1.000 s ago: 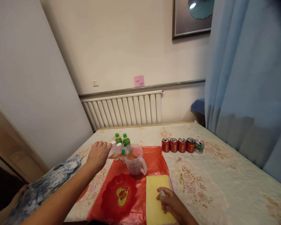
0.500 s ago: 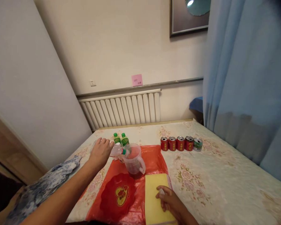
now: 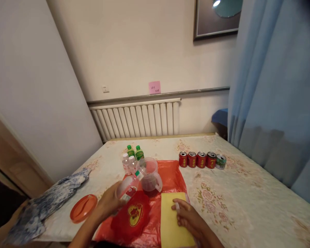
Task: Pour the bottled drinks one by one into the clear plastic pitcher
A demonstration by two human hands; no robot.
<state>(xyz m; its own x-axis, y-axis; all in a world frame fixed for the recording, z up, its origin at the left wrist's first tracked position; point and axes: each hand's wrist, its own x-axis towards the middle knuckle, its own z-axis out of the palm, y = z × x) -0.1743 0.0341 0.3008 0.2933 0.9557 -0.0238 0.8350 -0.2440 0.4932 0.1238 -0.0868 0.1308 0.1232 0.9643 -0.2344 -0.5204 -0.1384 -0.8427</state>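
Note:
My left hand [image 3: 111, 199] is closed around a clear plastic bottle [image 3: 127, 188], tilted with its neck over the translucent pitcher [image 3: 150, 179]. Below the bottle lies a red scalloped tray [image 3: 131, 220] with a gold emblem, on a red plastic sheet [image 3: 170, 175]. Between the fingertips of my right hand [image 3: 187, 215] is a small whitish cap [image 3: 177, 206], above a folded yellow cloth [image 3: 172, 220]. Two white-capped bottles [image 3: 125, 164] and two green-capped bottles [image 3: 138, 153] stand upright behind and left of the pitcher.
Several cans [image 3: 201, 160] stand in a row at the back right. An orange lid [image 3: 83, 208] and a blue-white patterned cloth [image 3: 54, 198] lie at the left. Beyond the flowered tabletop [image 3: 237, 206] is a radiator [image 3: 139, 120]; a blue curtain [image 3: 271, 96] hangs at the right.
My left hand has come down and nearer, and the held bottle now slants up toward the pitcher. The orange lid and white-capped bottles show more fully. My right hand has barely moved.

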